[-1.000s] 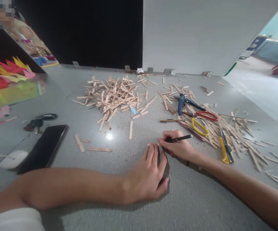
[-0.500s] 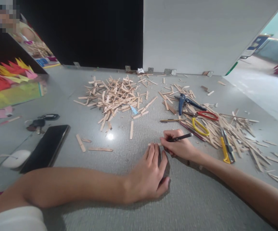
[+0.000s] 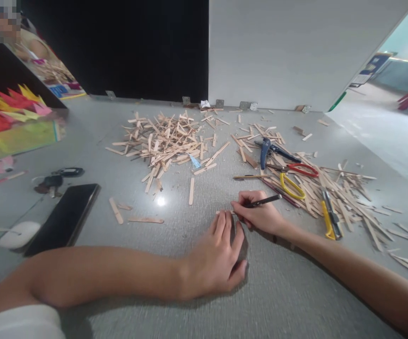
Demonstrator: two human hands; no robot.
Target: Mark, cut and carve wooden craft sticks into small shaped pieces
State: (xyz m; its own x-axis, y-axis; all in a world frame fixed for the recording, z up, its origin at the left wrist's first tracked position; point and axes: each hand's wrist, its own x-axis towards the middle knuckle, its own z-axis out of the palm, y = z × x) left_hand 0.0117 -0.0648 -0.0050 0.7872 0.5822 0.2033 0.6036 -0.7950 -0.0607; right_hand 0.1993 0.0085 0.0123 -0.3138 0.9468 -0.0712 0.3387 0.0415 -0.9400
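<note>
My left hand (image 3: 214, 260) lies palm down on the grey table, its fingers stretched out and the thumb spread to the side. Its fingertips rest on a small wooden craft stick (image 3: 218, 213), mostly hidden under them. Close by on the right, my right hand (image 3: 258, 217) is closed around a black pen (image 3: 268, 200), which slants up to the right. The pen's tip is hidden by the fingers, near the stick's right end. Just beyond this hand lie a gold-coloured pen (image 3: 249, 177) and yellow-and-red-handled scissors (image 3: 291, 186).
A heap of craft sticks (image 3: 168, 141) lies at the back; more cut sticks (image 3: 345, 202) spread to the right, with a blue-handled tool (image 3: 265, 151) and yellow cutter (image 3: 327, 219). On the left are a phone (image 3: 66, 214), keys (image 3: 50, 184) and a white mouse (image 3: 20, 234). Upright panels (image 3: 296, 52) stand behind.
My right hand's fingers have shifted slightly left with the pen. The whole view has moved a little; my left hand stays on the stick.
</note>
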